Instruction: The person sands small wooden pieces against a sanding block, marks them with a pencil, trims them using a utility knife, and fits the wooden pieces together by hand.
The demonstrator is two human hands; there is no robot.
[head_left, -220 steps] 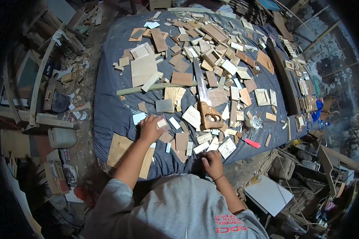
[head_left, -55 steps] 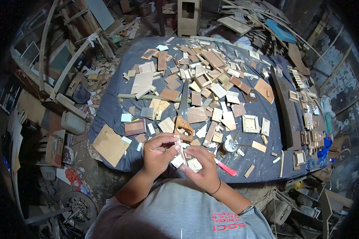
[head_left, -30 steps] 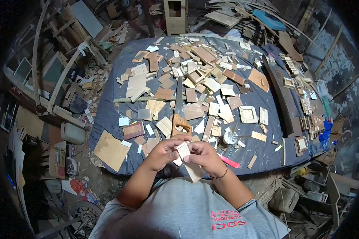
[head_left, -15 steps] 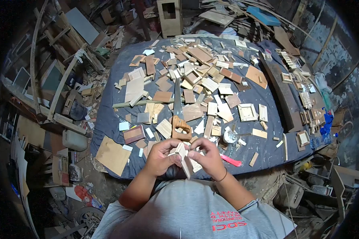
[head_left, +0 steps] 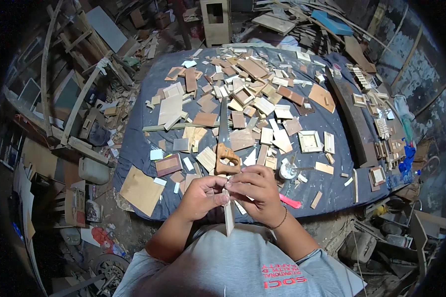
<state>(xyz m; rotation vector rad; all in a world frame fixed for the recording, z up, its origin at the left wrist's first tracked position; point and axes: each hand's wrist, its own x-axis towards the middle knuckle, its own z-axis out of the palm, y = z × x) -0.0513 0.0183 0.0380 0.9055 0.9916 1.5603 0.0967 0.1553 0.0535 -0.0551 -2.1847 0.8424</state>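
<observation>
The left hand (head_left: 205, 198) and right hand (head_left: 260, 194) clamp fingers on a slender, pale wooden piece (head_left: 228, 218), near a steel-bladed, wooden-handled handsaw (head_left: 224, 136).

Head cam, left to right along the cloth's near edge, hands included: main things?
Square tan board → left hand → held wood piece → right hand → pink object → small wood block
</observation>
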